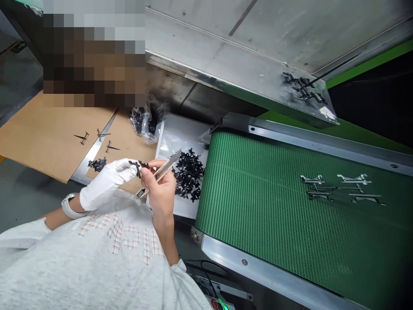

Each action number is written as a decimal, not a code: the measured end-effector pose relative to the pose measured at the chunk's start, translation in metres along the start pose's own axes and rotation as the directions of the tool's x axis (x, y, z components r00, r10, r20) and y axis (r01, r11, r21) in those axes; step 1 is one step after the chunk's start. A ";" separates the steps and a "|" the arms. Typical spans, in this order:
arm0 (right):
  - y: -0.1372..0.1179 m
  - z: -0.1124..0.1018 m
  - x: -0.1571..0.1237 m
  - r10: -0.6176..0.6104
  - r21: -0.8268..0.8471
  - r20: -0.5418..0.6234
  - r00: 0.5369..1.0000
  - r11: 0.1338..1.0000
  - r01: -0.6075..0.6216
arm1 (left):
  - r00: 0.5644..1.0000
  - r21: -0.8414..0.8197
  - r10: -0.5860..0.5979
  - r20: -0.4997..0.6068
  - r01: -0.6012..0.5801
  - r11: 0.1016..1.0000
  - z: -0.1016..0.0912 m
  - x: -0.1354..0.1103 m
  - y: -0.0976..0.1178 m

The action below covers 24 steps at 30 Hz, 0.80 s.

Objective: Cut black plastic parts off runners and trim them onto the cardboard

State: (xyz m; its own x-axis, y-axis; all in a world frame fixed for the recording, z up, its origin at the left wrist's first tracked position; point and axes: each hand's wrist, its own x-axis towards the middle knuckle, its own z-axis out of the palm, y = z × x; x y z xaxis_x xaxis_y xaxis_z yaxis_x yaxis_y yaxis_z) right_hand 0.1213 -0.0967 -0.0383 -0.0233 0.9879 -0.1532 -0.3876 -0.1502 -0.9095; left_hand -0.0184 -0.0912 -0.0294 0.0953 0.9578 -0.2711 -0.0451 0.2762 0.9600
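Observation:
My left hand (106, 183), in a white glove, is closed with its fingertips pinching a small black branched part (138, 166). My right hand (161, 193) is bare and wrapped round a slim utility knife (169, 164), whose blade end slants up and away to the right. The thumb and forefinger of that hand also reach the right end of the black part. Just beyond the right hand, a heap of similar black parts (189, 172) lies in a white tray (185, 125).
A green conveyor belt (251, 193) on the right carries several black parts (335, 188). Brown cardboard (41, 133) at left holds loose black pieces (97, 164). A clear plastic bag (150, 122) sits behind the tray. More parts (305, 88) rest on the metal ledge (251, 82).

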 end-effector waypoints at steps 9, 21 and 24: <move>-0.007 0.006 -0.004 0.085 0.073 0.055 0.995 0.993 -0.089 | 1.000 0.046 -0.002 0.001 0.002 0.999 -0.005 -0.001 -0.011; -0.011 0.003 -0.013 0.039 0.057 0.094 0.995 0.997 -0.044 | 0.997 0.038 -0.060 0.039 0.059 0.998 0.003 -0.010 0.012; -0.010 0.002 -0.014 0.023 0.070 0.106 0.994 0.997 -0.031 | 0.998 -0.013 -0.047 0.042 0.048 0.999 0.004 -0.007 0.009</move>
State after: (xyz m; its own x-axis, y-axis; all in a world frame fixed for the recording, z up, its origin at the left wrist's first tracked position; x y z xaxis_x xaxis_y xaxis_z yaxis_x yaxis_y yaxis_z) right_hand 0.1235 -0.1092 -0.0262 -0.1299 0.9826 -0.1326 -0.4503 -0.1776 -0.8750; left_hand -0.0159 -0.0956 -0.0188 0.1392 0.9395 -0.3129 -0.0530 0.3226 0.9450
